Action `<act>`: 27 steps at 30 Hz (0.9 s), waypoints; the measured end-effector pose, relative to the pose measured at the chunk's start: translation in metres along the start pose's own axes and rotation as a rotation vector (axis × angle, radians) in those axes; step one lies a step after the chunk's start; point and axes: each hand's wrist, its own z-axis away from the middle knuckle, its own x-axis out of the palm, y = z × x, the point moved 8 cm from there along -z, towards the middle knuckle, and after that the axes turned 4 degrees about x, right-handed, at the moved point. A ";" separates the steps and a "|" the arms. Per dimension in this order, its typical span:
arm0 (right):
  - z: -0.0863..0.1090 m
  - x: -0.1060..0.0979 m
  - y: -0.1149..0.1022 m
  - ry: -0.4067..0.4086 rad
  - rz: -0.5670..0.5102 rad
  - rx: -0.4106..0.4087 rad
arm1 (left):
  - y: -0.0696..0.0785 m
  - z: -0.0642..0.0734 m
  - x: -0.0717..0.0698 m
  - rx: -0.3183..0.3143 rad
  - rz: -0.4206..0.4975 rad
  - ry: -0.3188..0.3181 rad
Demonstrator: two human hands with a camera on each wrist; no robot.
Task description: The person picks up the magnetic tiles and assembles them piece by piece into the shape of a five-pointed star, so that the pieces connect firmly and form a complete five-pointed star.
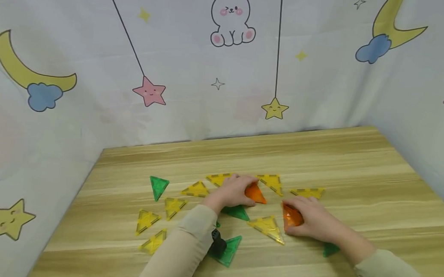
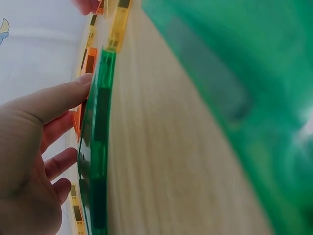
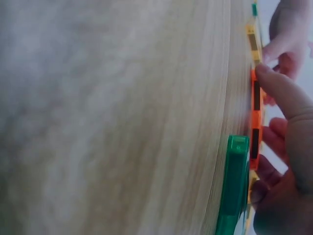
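Nearest green tile [image 2: 266, 93] — blurred, cropped, orange tile [image 1: 290, 217] — partly behind right hand [image 1: 315, 219].

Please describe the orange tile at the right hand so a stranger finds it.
On the wooden table, find the right hand. It holds the orange triangle. Colour separates it from the yellow tile just left of it; the other orange tile is at the left hand.

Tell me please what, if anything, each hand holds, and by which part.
The left hand holds an orange triangle; the right hand holds another orange triangle. Each is gripped by its edges.
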 end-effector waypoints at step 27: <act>0.002 -0.001 -0.003 0.070 0.044 -0.024 | 0.003 -0.006 0.009 0.068 0.003 -0.071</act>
